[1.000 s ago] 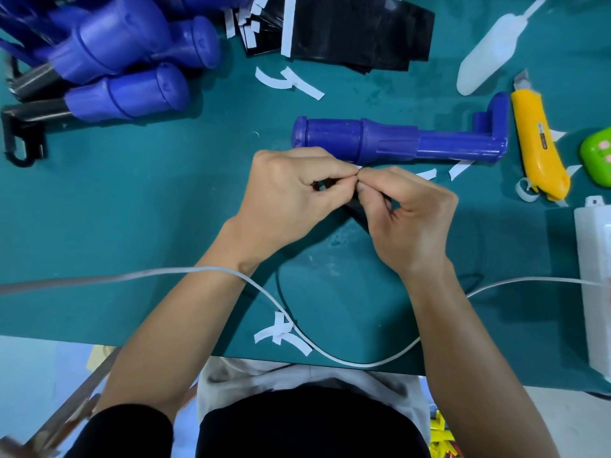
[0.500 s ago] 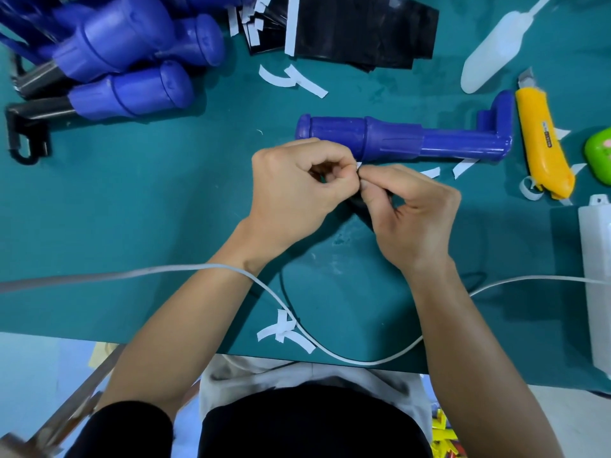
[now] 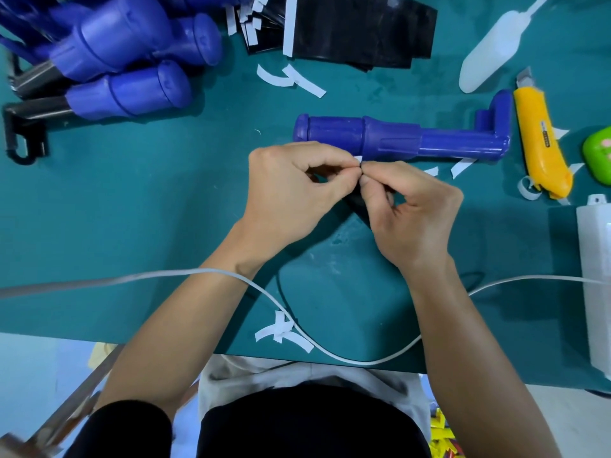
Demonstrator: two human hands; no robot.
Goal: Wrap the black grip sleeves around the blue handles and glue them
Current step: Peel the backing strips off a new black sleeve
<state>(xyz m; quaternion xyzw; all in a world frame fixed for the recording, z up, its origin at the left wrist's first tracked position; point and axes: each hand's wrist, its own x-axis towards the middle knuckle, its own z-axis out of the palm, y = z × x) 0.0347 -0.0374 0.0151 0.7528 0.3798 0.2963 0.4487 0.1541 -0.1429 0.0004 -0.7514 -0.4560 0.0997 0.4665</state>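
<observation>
One blue handle (image 3: 396, 140) lies flat across the middle of the teal table, bare of any wrap. Just in front of it my left hand (image 3: 291, 193) and my right hand (image 3: 410, 209) meet fingertip to fingertip. Together they pinch a black grip sleeve (image 3: 355, 200), which is mostly hidden under the fingers. A small white backing tab (image 3: 358, 159) sticks up at the pinch. A stack of black grip sleeves (image 3: 357, 28) with white strips lies at the back. A white glue bottle (image 3: 492, 51) lies at the back right.
Several blue handles (image 3: 125, 61) are piled at the back left. A yellow utility knife (image 3: 539, 140), a green object (image 3: 598, 157) and a white box (image 3: 595, 276) sit on the right. A white cable (image 3: 297, 328) crosses the near edge. White paper strips (image 3: 291, 81) lie scattered.
My fingertips have shifted slightly while working at the sleeve's edge, and the white tab now shows between them. Nothing else on the table has moved.
</observation>
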